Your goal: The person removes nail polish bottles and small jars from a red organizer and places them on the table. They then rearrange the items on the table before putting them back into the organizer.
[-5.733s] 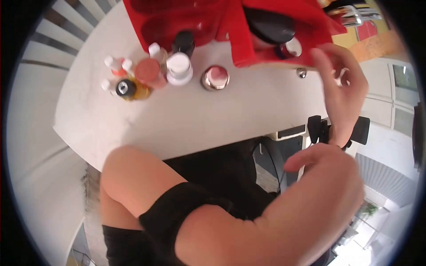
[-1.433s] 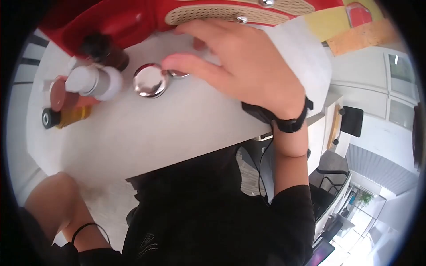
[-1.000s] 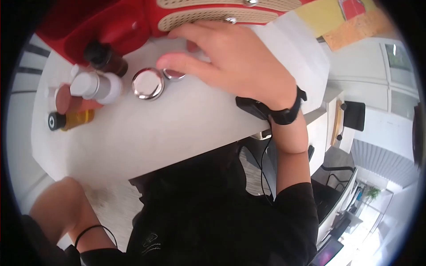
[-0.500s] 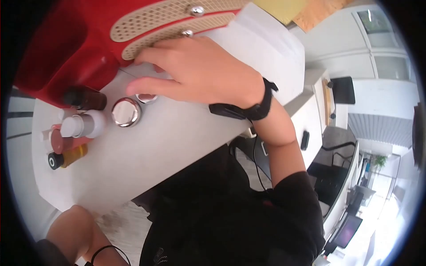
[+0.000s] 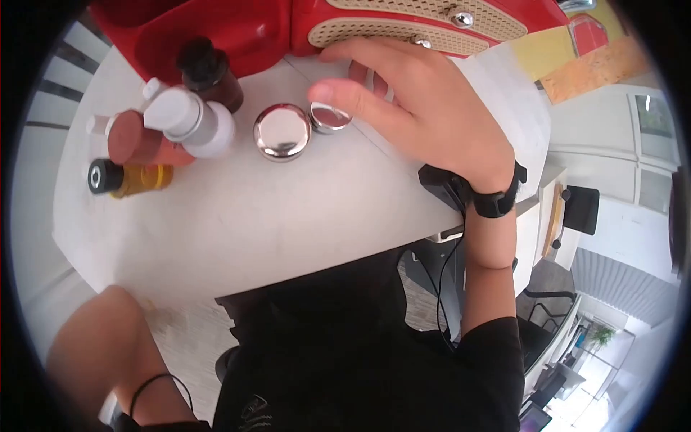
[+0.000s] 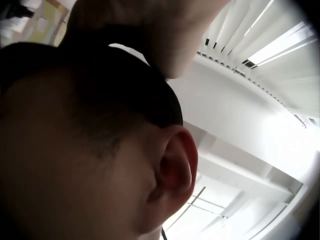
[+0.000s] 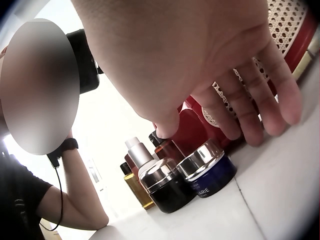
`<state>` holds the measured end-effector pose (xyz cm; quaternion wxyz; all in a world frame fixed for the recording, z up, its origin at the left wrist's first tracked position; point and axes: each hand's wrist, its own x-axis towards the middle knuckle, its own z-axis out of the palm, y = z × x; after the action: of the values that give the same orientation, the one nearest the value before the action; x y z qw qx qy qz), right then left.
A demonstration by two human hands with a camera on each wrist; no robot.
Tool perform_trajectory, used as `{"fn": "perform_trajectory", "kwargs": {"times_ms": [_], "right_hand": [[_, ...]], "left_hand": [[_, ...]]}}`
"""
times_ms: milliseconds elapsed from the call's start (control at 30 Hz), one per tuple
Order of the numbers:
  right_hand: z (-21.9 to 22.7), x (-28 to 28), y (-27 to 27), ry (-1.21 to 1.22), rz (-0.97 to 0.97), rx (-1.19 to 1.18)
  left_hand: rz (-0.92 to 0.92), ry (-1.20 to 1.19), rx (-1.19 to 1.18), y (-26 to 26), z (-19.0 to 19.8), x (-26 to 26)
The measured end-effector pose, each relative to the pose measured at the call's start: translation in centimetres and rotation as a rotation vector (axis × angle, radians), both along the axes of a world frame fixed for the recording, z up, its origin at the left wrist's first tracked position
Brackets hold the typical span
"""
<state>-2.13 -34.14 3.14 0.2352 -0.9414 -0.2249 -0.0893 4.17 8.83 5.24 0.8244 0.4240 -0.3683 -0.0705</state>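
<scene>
My right hand (image 5: 439, 115) rests low over the white table, fingers loosely bent and holding nothing. Beside its thumb stands a silver-lidded jar (image 5: 331, 117), dark blue in the right wrist view. A second, black jar (image 7: 172, 190) with a silver lid stands against it. The fingertips (image 7: 272, 122) come down close to the tabletop in front of the red drawer box (image 5: 216, 32). My left elbow leans at the table's near left corner. The left wrist view shows my left hand (image 6: 172, 35) against the head, its fingers hidden.
Left of the jars cluster a dark brown bottle (image 5: 212, 79), a white pump bottle (image 5: 191, 119), a pink-capped bottle (image 5: 137, 137) and a yellow bottle (image 5: 144, 178). Tan mesh drawer fronts (image 5: 374, 29) with silver knobs face the hand. A cable hangs from the right wrist.
Earlier a red drawer stood open with a black item and a jar inside; now the drawers are closed and two silver-lidded jars stand together. Lately mainly the head view shifts; the right hand stays put.
</scene>
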Motion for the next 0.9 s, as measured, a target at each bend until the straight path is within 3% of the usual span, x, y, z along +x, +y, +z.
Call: {"fn": "perform_trajectory", "kwargs": {"times_ms": [100,167,300,467,567,633,667,700,733,767,900], "right_hand": [[-0.7,-1.0,0.9,-0.030,-0.007,0.100],[0.2,-0.5,0.8,-0.013,-0.010,0.045],[1.1,-0.8,1.4,-0.009,-0.031,0.002],[0.8,-0.9,0.5,0.062,-0.030,0.096],[0.8,-0.8,-0.3,0.101,-0.037,0.113],[1.4,-0.7,-0.5,0.088,-0.020,0.095],[1.6,-0.9,-0.4,0.081,-0.030,0.064],[1.7,-0.8,0.0,0.077,-0.035,0.037],[1.5,-0.7,0.2,0.072,-0.021,0.039],[1.0,-0.5,0.4,-0.004,-0.024,0.085],[0.0,-0.3,0.4,-0.114,-0.001,0.158]], "left_hand": [[0.014,0.048,0.090,1.4,2.2,-1.7],[0.032,-0.007,0.124,1.9,4.3,-1.5],[0.113,-0.152,0.257,4.2,11.4,-2.5],[0.124,-0.288,0.342,1.3,16.8,-3.2],[0.097,-0.350,0.332,2.0,18.6,-2.7],[0.691,-0.434,0.871,-4.3,15.1,-4.9],[0.621,-0.593,0.824,-4.0,12.9,-4.4],[0.714,-0.580,0.839,-5.4,10.9,-6.0],[0.859,-0.416,0.732,-7.6,9.1,-7.6],[0.972,-0.324,0.771,-8.7,7.5,-8.7],[0.762,-0.411,0.968,-9.3,3.4,-10.8]]}}
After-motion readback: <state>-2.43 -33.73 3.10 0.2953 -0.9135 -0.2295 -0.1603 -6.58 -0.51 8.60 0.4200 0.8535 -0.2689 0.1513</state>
